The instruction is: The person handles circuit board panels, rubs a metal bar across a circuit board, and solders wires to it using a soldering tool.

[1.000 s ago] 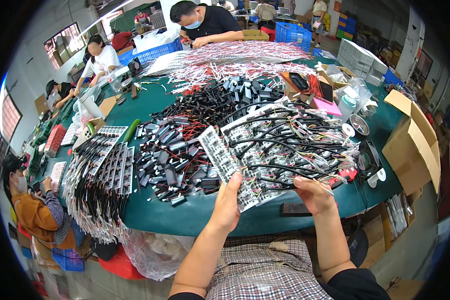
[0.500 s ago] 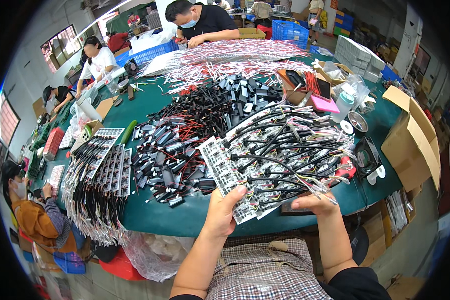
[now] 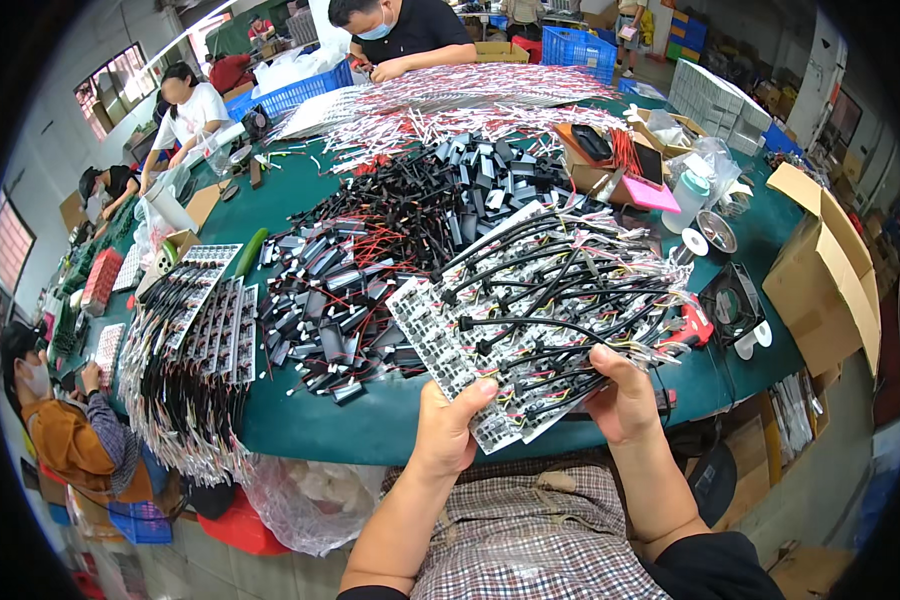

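A stack of white circuit board panels [image 3: 432, 345] with black cables attached is held up at a tilt over the near edge of the table. My left hand [image 3: 444, 430] grips its lower left corner, thumb on top. My right hand [image 3: 625, 402] is closed round the near side of the stack, with its thumb over the cables [image 3: 540, 322]. The loose cable ends, with thin coloured wires, fan out to the right. The undersides of the panels and most of my fingers are hidden.
More wired board panels [image 3: 232, 325] lie at the left, wires hanging over the edge. Beyond my hands are heaped dark wired parts [image 3: 320, 300] and red-and-white wires [image 3: 450, 105]. A bottle [image 3: 687, 200], red tool [image 3: 694, 322] and carton [image 3: 820, 270] stand right. Co-workers sit around.
My right hand has shifted left and up along the near side of the stack, its thumb now over the cables. The stack sits slightly lower and further left; my left hand keeps its corner.
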Demonstrator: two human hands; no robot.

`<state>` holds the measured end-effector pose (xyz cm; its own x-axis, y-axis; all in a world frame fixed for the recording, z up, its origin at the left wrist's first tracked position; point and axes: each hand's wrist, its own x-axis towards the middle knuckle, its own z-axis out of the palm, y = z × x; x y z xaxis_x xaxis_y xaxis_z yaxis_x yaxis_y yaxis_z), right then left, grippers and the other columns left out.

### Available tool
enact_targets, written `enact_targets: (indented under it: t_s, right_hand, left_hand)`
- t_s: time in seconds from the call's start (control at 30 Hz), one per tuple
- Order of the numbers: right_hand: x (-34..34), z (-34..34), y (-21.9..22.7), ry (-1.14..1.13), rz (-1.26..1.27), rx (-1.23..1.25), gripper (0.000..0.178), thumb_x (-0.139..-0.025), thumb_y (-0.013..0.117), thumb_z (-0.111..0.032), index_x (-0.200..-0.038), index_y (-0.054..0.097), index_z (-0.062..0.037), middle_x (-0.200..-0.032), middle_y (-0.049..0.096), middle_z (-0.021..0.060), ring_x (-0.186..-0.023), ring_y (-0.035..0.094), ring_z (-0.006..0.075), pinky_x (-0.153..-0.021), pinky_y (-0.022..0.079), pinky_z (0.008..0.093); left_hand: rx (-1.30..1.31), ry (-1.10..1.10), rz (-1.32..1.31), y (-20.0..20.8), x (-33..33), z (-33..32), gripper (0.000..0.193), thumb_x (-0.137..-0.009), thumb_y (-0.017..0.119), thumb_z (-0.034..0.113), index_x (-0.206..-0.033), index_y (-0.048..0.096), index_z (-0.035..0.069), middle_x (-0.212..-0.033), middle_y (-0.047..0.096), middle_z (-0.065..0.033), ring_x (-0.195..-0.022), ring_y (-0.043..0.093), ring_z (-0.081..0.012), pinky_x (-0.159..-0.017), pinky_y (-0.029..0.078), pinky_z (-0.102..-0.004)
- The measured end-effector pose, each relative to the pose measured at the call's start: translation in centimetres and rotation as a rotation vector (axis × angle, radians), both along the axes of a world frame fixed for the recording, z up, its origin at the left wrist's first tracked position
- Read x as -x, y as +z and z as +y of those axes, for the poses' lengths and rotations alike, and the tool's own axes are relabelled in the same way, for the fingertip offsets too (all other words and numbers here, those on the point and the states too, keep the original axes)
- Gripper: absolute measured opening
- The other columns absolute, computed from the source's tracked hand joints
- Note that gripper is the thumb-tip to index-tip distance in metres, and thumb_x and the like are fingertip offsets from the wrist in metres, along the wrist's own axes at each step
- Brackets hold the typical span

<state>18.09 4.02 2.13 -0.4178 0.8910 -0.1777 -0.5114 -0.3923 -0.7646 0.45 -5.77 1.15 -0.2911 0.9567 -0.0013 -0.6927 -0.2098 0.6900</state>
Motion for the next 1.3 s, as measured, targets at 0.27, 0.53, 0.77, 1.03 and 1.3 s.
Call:
enact_targets:
  t_s: [0.27,0.53,0.77,1.03,1.3]
  right_hand:
    - [0.2,-0.3,0.0,-0.022,0.028,0.055,0.014,-0.082,0.072,-0.008,-0.096,0.071,-0.0064,-0.088,0.07,0.0035,-0.071,0.066,0.0128,-0.049,0.047,0.0241]
    - [0.5,-0.7,0.4,0.026,0.054,0.137,0.02,-0.082,0.073,-0.009,-0.101,0.07,-0.0016,-0.092,0.07,0.0038,-0.076,0.063,0.0122,-0.054,0.045,0.0249]
    - [1.1,-0.5,0.4,0.052,0.115,0.135,0.02,-0.083,0.071,-0.009,-0.102,0.069,-0.0022,-0.095,0.07,0.0046,-0.081,0.063,0.0131,-0.062,0.048,0.0262]
    - [1.9,0.3,-0.9,0.155,0.179,0.158,0.025,-0.091,0.066,-0.015,-0.114,0.066,-0.0047,-0.108,0.07,0.0044,-0.099,0.066,0.0163,-0.083,0.055,0.0309]
    - [2.5,2.4,-2.3,0.362,0.106,0.112,0.035,-0.089,0.07,-0.018,-0.12,0.06,-0.0035,-0.116,0.066,0.0102,-0.109,0.064,0.021,-0.095,0.053,0.0403]
  left_hand:
    - [0.013,0.013,-0.023,-0.5,-0.1,0.0,0.034,-0.084,0.062,0.001,-0.117,0.06,-0.007,-0.109,0.068,-0.0142,-0.094,0.068,-0.0202,-0.083,0.057,-0.036]
    - [0.015,0.087,-0.004,-0.6,0.0,0.1,0.039,-0.08,0.065,0.005,-0.116,0.059,-0.007,-0.109,0.068,-0.0145,-0.094,0.068,-0.022,-0.087,0.055,-0.0372]
    - [-0.007,0.092,-0.008,-1.0,0.1,0.5,0.042,-0.08,0.064,0.005,-0.119,0.056,-0.007,-0.11,0.068,-0.0154,-0.094,0.068,-0.0236,-0.085,0.056,-0.0368]
    - [0.033,0.13,0.005,-0.2,0.4,0.9,0.033,-0.08,0.062,0.004,-0.111,0.059,-0.005,-0.102,0.068,-0.0125,-0.089,0.068,-0.02,-0.08,0.057,-0.0346]
    - [0.256,0.134,0.138,0.1,4.1,0.7,0.027,-0.085,0.061,0.005,-0.11,0.06,-0.006,-0.096,0.069,-0.0113,-0.08,0.069,-0.0187,-0.072,0.059,-0.0321]
